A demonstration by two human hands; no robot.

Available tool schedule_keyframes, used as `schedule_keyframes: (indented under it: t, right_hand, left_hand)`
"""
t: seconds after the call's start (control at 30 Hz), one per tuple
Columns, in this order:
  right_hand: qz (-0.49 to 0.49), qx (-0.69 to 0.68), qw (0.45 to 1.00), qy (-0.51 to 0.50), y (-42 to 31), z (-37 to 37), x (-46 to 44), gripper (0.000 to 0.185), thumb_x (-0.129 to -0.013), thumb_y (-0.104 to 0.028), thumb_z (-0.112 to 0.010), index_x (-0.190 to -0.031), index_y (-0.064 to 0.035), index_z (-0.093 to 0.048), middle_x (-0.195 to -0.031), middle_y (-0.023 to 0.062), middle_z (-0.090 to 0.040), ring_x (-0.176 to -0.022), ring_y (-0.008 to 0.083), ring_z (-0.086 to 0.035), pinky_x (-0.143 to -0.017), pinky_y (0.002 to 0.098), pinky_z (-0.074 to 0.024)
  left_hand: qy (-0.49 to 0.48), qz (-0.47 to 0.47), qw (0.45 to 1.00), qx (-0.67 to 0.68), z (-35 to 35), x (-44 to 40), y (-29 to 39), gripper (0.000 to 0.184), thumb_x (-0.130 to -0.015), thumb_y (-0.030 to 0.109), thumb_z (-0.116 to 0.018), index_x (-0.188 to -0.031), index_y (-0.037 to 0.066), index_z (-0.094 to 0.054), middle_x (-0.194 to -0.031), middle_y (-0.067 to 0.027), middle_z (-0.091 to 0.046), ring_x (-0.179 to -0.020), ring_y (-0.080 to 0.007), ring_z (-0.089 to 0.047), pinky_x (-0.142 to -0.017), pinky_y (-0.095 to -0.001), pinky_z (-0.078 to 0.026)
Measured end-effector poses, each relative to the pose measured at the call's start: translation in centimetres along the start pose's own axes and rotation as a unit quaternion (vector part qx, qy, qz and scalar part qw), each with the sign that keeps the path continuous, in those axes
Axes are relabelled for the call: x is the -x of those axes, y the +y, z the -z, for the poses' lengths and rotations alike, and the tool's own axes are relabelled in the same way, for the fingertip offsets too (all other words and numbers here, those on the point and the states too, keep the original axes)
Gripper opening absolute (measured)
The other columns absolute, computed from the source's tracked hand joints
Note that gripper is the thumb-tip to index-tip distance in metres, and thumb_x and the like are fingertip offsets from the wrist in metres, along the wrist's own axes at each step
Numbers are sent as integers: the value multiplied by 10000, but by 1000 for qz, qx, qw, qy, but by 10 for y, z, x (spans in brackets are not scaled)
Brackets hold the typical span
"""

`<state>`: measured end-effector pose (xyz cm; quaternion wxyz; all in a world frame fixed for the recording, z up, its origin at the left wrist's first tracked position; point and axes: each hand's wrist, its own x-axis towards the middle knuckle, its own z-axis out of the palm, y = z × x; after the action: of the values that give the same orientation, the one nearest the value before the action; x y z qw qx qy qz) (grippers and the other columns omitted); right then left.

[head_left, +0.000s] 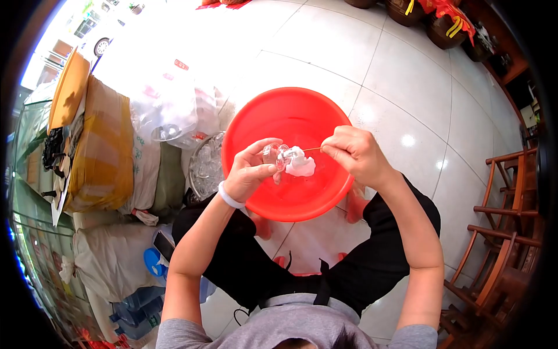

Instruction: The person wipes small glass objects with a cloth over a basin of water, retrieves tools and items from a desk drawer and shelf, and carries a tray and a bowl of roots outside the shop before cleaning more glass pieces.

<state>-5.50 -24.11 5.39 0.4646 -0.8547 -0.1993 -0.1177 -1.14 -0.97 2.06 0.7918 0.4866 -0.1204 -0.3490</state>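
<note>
My left hand [249,170] is closed around a small clear glass vessel [271,155], held sideways above the red basin [279,107]. A crumpled white tissue or cloth [300,165] sits at the vessel's right end; how far it reaches inside I cannot tell. Between thumb and fingers, my right hand [356,152] pinches a thin brownish stick [313,149], whose left end meets the white wad. The basin stands on the floor between my feet, its inside red and shiny.
Left of the basin is a round container full of clear glassware [209,166]. Plastic bags [174,110], a taped carton [102,151] and a white sack [113,256] line the left side. Wooden chairs [503,232] stand at right; dark jars [444,29] are at the back right.
</note>
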Motion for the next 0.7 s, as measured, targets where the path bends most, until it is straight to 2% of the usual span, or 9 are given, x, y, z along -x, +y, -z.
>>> schedule_keyframes:
  t: [0.1, 0.33, 0.43, 0.5, 0.63, 0.7]
  right_hand:
    - [34, -5, 999, -3, 6, -10, 1, 27, -705, -5, -559, -698, 15, -575, -580, 76, -501, -536, 179, -464, -484, 283, -379]
    - [31, 3, 999, 8, 2, -16, 1, 29, -701, 7, -551, -699, 14, -579, -574, 84, -503, -536, 185, -468, -477, 284, -378]
    - [-25, -45, 999, -2, 0, -17, 2, 62, -697, -9, -524, -688, 28, -573, -607, 90, -522, -590, 196, -502, -530, 291, -403]
    - [-148, -196, 969, 3, -1, -17, 2, 80, -724, -16, -522, -709, 33, -583, -613, 76, -532, -590, 153, -507, -530, 266, -398]
    - [-153, -229, 961, 6, 0, -16, 1, 89, -740, -23, -521, -725, 31, -591, -618, 65, -536, -589, 124, -503, -531, 249, -393]
    - [-153, -193, 969, 1, -2, -12, -1, 88, -738, -19, -519, -717, 32, -588, -620, 63, -537, -578, 131, -501, -531, 248, -390]
  left_hand:
    - [-2, -5, 1000, -7, 0, -1, -2, 490, -697, 20, -593, -1151, -4, -410, -895, -72, -515, -678, -166, -523, -574, -274, -459]
    - [-9, -17, 999, -49, 0, -1, -4, 497, -696, 24, -599, -1154, -3, -409, -892, -78, -521, -672, -163, -523, -570, -272, -453]
    - [-15, 1, 997, -72, 0, 0, -3, 501, -696, 33, -605, -1155, -7, -407, -872, -85, -529, -662, -163, -522, -571, -273, -449]
    - [-15, -6, 1000, -27, -1, 1, -4, 507, -695, 45, -614, -1154, -12, -406, -863, -92, -536, -655, -163, -521, -572, -275, -448]
    - [1, -17, 1000, 5, -2, 0, -1, 518, -689, 50, -623, -1155, -11, -404, -886, -95, -537, -656, -161, -522, -569, -275, -448]
    - [-12, -23, 1000, 2, 0, 0, -1, 527, -684, 53, -631, -1156, -9, -406, -897, -96, -538, -656, -162, -524, -565, -275, -448]
